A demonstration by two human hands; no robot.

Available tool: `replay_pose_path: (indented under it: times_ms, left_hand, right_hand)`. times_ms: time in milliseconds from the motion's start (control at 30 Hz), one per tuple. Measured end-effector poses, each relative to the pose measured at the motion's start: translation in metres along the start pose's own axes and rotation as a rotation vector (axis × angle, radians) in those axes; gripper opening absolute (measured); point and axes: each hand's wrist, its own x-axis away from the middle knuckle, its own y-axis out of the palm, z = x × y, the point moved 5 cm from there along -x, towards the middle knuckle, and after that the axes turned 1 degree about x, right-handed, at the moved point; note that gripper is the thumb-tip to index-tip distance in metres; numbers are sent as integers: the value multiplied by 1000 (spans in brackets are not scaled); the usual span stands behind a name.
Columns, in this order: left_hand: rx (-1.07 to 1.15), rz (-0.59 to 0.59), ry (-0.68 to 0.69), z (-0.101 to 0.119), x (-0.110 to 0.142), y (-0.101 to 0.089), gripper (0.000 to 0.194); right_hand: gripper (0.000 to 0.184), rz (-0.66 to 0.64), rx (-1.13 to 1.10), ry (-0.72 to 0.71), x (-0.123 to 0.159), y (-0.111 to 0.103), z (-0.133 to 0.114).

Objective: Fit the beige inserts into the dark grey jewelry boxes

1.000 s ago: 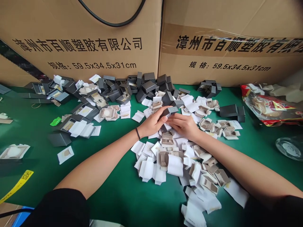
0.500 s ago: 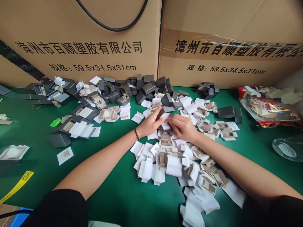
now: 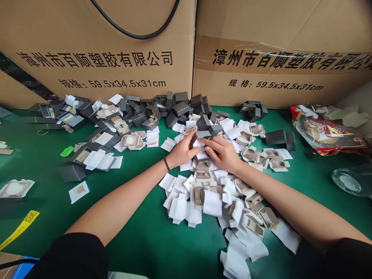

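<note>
Above the middle of the scattered paper inserts, I have a small dark grey box (image 3: 202,134) between my two hands. My left hand (image 3: 183,152) is closed round its left side, thumb across the front. White printed card (image 3: 201,156) shows in the box's lower part. From the right, my right hand (image 3: 224,154) grips the box too, its forefinger reaching over the white piece and its thumb low at the near side. Fingers cover much of the box. Loose white and grey card inserts (image 3: 212,203) lie beneath and in front of my hands.
Several dark grey boxes (image 3: 180,109), some open, are heaped along two large cartons (image 3: 122,35). On the right are a red plastic food bag (image 3: 322,135) and a clear glass (image 3: 350,182). A yellow strap (image 3: 21,228) and a green wrapper (image 3: 67,151) lie left.
My right hand's fingers have opened out from a tight pinch and now reach across the white piece in the box. My left hand keeps its hold, and the view has shifted slightly.
</note>
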Motion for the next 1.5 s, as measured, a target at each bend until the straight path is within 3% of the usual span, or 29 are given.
replay_pose_path:
  times_ms: [167,533,867,1067,1333,1500]
  left_hand:
    - [-15,23,5,-2,0,0,50]
    - [26,98,-75,-1,1,-1,50]
    - [-131,-10,-45,6,3,1,49]
    - [-247,-47,-32,7,3,1,46]
    - [-243,-79,-11,12,4,3,41]
    - [-170,-24,-42,12,5,1,41]
  right_hand:
    - [34,21,26,-4,0,-1,0]
    - [44,-166,142,6,1,6,1]
    - [43,-59,31,-26,2,3,1]
    - [41,-69,17,11,1,2,-1]
    - [43,-104,13,44,-1,2,0]
    - [44,-123,16,42,-1,3,0]
